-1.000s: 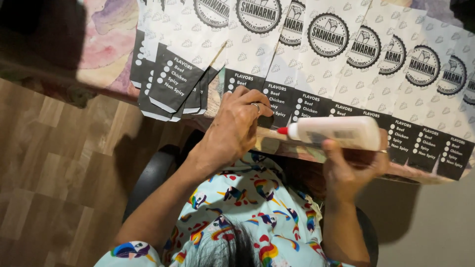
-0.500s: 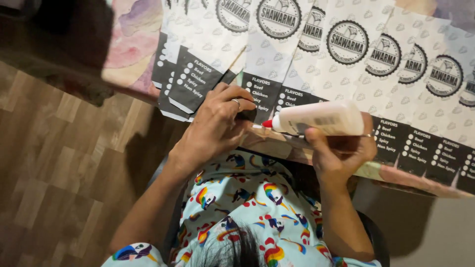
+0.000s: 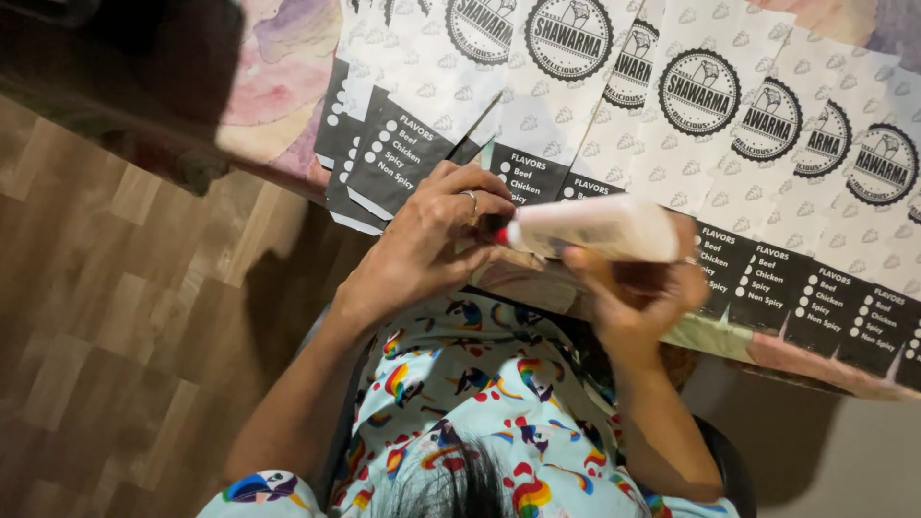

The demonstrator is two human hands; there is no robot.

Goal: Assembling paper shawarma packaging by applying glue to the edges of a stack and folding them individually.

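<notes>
A wooden plank floor [image 3: 115, 317] is showing along the left side of the view, and a tabletop [image 3: 288, 67] covered in a pastel watercolour pattern is running across the top. A fanned row of white paper sleeves [image 3: 672, 125] with round black emblems and dark bottom strips is lying overlapped along the tabletop's near edge, from its left end to its right.

The person is sitting against that near edge, wearing a pale top printed with rainbows [image 3: 460, 403]. The right hand [image 3: 638, 288] is gripping a white glue bottle [image 3: 600, 228], fingers wrapped closed around its body, and holding it level just above the near edge, its red tip [image 3: 501, 235] pointing left. The left hand [image 3: 436, 245], a ring on one finger, is resting at the near edge with its fingers curled together against the dark strip of one sleeve, right beside the red tip. Whether those fingers are pinching the paper or only pressing on it is not clear.
</notes>
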